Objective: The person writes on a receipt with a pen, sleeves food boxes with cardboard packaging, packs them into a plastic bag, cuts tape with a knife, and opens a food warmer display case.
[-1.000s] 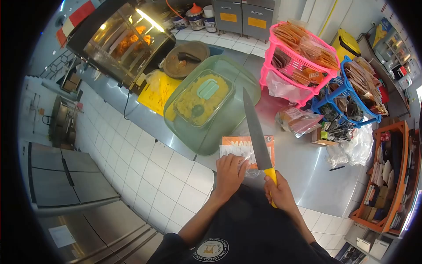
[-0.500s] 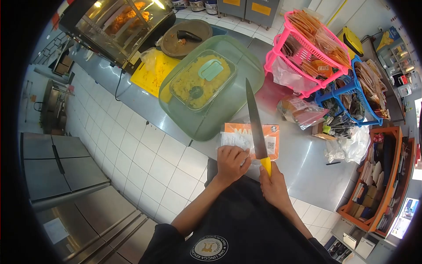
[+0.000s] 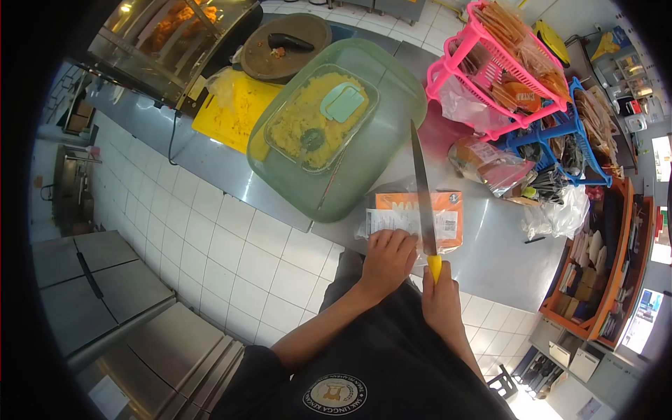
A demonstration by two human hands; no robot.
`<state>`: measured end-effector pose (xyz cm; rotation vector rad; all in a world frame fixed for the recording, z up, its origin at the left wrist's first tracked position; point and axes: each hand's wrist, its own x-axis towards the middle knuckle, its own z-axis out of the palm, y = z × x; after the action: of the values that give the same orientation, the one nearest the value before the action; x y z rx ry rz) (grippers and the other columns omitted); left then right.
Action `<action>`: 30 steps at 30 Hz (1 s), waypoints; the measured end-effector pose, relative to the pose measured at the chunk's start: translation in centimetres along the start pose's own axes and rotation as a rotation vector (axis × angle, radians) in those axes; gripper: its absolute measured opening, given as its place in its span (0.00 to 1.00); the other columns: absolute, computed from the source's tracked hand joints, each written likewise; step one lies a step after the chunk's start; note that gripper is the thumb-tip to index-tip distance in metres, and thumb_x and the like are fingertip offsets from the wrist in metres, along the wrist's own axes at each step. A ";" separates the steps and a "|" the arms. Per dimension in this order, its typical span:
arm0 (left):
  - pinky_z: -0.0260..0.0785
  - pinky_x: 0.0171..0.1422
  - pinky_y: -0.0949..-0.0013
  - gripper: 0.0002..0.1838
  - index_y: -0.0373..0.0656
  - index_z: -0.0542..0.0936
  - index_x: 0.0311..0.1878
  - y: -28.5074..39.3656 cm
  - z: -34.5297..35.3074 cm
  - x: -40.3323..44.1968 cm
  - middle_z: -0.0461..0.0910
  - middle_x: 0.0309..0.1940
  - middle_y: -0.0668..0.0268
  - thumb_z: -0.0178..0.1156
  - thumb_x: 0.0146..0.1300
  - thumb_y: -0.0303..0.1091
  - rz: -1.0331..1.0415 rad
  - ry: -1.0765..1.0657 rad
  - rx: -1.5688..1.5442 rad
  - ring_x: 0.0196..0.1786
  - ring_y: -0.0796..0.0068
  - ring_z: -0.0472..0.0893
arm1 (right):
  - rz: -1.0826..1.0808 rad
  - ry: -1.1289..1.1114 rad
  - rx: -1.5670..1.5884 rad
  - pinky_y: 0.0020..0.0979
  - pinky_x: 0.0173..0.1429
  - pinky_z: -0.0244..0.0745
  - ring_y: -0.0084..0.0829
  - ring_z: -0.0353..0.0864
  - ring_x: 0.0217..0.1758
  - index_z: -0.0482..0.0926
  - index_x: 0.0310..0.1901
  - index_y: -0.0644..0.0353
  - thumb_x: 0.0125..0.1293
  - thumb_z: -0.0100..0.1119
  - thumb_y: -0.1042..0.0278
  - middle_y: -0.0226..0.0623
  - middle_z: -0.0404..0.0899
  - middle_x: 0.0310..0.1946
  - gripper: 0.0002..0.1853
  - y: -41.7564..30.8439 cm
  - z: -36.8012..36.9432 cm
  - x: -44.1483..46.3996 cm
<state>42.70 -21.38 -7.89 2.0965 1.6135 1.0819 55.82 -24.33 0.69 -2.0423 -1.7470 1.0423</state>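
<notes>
My right hand (image 3: 441,297) is closed round the yellow handle of a long kitchen knife (image 3: 423,196). Its blade points away from me and passes over an orange-and-white box (image 3: 448,203) in clear plastic wrapping, with a white label on it. At the box's near left edge, my left hand (image 3: 389,257) has its fingers curled on the plastic wrapping (image 3: 413,256); the fingertips are partly hidden. Whether the blade touches the plastic I cannot tell. Just beyond sits a large green translucent tub (image 3: 371,150), with a clear lidded container (image 3: 280,150) of yellow food showing in it.
Pink basket racks (image 3: 483,73) and blue ones (image 3: 591,164) hold packets at the right. A bagged item (image 3: 483,164) lies before them. At the far left are a yellow cutting board (image 3: 231,126), a round chopping block (image 3: 308,59) and a glass food warmer (image 3: 150,42).
The camera view has shifted, so the box, knife and both hands appear slightly further right. The knife looks a little more upright in view. Both grips look the same.
</notes>
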 end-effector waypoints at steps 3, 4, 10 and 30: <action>0.63 0.53 0.62 0.12 0.42 0.80 0.47 0.2 -0.5 0.2 0.76 0.38 0.66 0.62 0.60 0.33 -0.020 -0.057 0.009 0.43 0.66 0.74 | 0.009 -0.008 0.011 0.58 0.31 0.69 0.66 0.78 0.30 0.66 0.47 0.67 0.75 0.52 0.67 0.63 0.78 0.25 0.11 0.2 0.2 -0.5; 0.63 0.53 0.62 0.12 0.42 0.79 0.47 0.3 -0.7 0.7 0.76 0.38 0.66 0.63 0.60 0.33 -0.049 -0.113 0.005 0.43 0.65 0.74 | -0.002 0.001 0.034 0.56 0.30 0.69 0.65 0.78 0.29 0.66 0.47 0.67 0.75 0.52 0.67 0.61 0.78 0.25 0.11 0.1 0.0 -0.3; 0.68 0.46 0.55 0.11 0.42 0.80 0.46 1.4 -3.1 3.6 0.82 0.33 0.55 0.63 0.65 0.37 -0.239 -0.336 -0.093 0.39 0.56 0.80 | 0.141 0.057 0.170 0.47 0.29 0.67 0.56 0.80 0.25 0.67 0.45 0.66 0.77 0.50 0.67 0.52 0.76 0.21 0.09 -0.7 -1.1 -0.7; 0.76 0.46 0.62 0.13 0.35 0.82 0.50 -0.4 -2.0 4.0 0.83 0.45 0.55 0.56 0.65 0.20 -0.392 -0.171 -0.675 0.43 0.52 0.84 | 0.300 0.022 0.412 0.38 0.28 0.66 0.31 0.72 0.20 0.68 0.42 0.65 0.78 0.49 0.63 0.41 0.74 0.20 0.12 -2.9 -0.9 -0.8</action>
<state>41.39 -17.96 -5.24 1.3306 1.2617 1.0733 54.19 -24.18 3.36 -2.0632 -1.1127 1.3288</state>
